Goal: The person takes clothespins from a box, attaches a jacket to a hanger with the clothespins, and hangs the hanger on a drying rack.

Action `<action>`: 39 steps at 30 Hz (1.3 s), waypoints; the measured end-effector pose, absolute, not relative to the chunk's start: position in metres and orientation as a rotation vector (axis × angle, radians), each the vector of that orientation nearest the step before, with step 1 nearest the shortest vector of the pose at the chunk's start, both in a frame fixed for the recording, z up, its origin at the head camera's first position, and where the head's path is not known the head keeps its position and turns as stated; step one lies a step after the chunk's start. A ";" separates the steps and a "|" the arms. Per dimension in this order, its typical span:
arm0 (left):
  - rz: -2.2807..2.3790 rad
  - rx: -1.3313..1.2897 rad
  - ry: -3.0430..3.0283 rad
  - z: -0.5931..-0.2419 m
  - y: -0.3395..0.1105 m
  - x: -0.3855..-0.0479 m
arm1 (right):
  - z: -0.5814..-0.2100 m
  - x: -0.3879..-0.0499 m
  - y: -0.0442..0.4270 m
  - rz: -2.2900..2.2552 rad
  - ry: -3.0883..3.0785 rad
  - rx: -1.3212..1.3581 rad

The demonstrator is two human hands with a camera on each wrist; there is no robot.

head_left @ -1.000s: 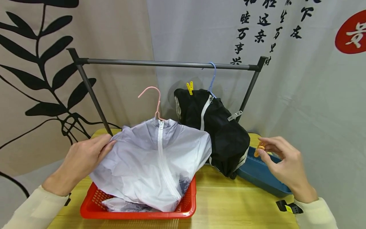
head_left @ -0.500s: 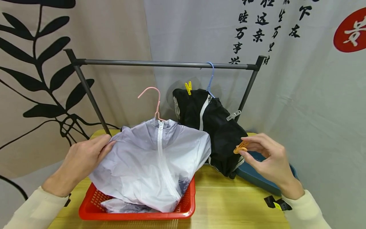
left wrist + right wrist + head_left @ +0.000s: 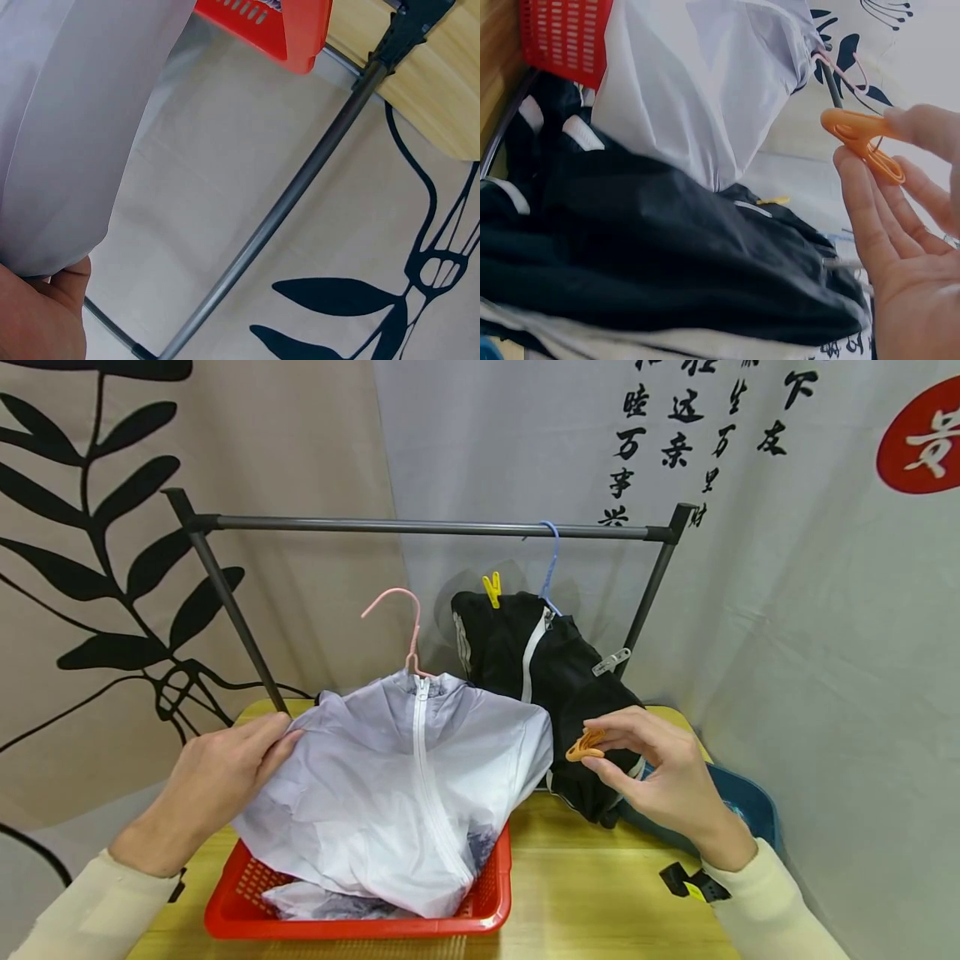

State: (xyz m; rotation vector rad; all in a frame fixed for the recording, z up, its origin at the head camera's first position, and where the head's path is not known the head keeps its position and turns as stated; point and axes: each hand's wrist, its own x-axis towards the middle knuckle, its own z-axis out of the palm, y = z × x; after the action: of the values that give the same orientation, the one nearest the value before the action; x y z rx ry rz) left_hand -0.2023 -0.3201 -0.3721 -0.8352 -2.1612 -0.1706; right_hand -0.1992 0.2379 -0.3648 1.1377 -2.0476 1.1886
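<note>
Red basket (image 3: pixel 360 928): on the table (image 3: pixel 570 877); a hard drag on the cloth inside might shift it too.
White jacket (image 3: pixel 360 777): hem slumped into the red basket, shoulders above it; if the grip eases, it would probably sink further in.
Pink hanger (image 3: pixel 416 631): rises from the collar, above the basket, its hook on nothing; its arms are hidden by cloth, so uneven pulling could twist it or free a shoulder.
Left hand (image 3: pixel 217 777): at the basket's upper left, pinching the jacket's edge; too strong a tug could drag the jacket off the hanger.
Right hand (image 3: pixel 667 768): right of the basket, well apart from the left, fingertips pinching the orange clip.
Orange clip (image 3: pixel 586 745): above and right of the basket, clear of the white jacket; a skewed squeeze on its spring might make it slip and drop.
Black jacket (image 3: pixel 566 677): behind and right of the basket, close by the white shoulder; careless clipping could catch both fabrics.
</note>
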 end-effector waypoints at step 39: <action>-0.171 -0.849 -2.136 -0.373 -0.316 -0.207 | -0.337 -0.241 0.113 1.231 -2.024 1.309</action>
State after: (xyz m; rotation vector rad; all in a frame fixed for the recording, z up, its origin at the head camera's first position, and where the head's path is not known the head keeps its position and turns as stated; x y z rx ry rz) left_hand -0.2074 -0.3160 -0.3731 -0.8493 -2.1363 -0.1708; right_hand -0.2413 0.1125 -0.3374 1.3092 -2.0239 1.2312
